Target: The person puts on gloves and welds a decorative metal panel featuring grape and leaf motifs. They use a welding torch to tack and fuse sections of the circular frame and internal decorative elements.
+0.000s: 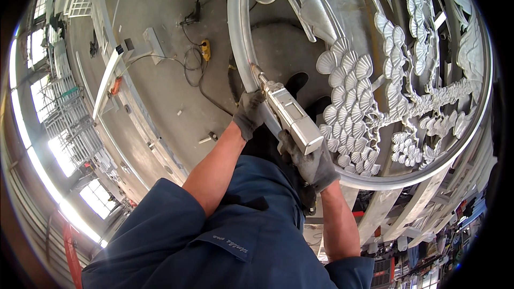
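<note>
My right hand (308, 160), in a grey work glove, is wrapped round the grip of a silver, boxy handheld laser welding gun (292, 115). The gun's narrow nozzle points away from me, its tip close to the inner side of a large round metal frame (240, 32). A small reddish spot shows on the frame by the tip. My left hand (249, 113), also gloved, is closed over the frame's outer edge beside the front of the gun; its fingertips are partly hidden. Inside the frame is silver metalwork (350, 85) of overlapping scalloped fan shapes and branches.
Pale beams (415, 200) lie under the frame's near right side. On the concrete floor at left are a yellow control box (205, 50) with coiled cable, a black clamp-like piece (194, 13) and long metal bars (142, 123). Metal racks stand by the windows.
</note>
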The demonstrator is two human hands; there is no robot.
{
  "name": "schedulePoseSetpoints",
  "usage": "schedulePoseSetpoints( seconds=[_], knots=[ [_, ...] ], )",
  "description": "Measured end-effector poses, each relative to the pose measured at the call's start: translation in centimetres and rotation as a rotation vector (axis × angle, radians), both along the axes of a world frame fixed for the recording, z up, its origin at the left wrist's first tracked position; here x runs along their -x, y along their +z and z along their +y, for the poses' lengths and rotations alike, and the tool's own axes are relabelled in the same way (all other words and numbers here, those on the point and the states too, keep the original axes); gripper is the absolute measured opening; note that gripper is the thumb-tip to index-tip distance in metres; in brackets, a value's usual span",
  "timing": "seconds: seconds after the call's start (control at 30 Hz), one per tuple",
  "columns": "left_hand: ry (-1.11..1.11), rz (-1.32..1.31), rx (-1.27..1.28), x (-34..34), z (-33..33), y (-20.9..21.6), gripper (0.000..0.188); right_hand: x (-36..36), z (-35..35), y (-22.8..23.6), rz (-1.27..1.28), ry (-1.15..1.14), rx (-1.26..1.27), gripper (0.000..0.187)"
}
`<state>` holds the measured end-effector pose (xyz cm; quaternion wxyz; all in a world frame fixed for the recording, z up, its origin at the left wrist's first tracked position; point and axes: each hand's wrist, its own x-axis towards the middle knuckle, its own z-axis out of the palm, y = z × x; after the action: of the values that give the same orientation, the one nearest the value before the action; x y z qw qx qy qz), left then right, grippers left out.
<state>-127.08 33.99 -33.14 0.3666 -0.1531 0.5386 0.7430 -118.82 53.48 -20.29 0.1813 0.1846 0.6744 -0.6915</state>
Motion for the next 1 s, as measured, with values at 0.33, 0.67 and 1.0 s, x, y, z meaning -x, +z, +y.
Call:
schedulePoseSetpoints(
  seconds=[0.33,0.67,1.0],
  knots=[
    [0.097,-0.196,-0.141,0.2,-0.7,-0.7,0.062,0.8,-0.2,0.5,-0.078,-0.005,0.025,0.026],
    [-0.043,0.041,0.078,-0.2,-1.0,-1.1,0.066,1.8,0.0,1.8,-0.197,0.038,-0.005,0.030],
    [-0.001,-0.018,0.009,-0.4,-1.3,-2.0,0.043,1.0,-0.2,1.3,-0.150,0.037,-0.035,0.029]
  ],
)
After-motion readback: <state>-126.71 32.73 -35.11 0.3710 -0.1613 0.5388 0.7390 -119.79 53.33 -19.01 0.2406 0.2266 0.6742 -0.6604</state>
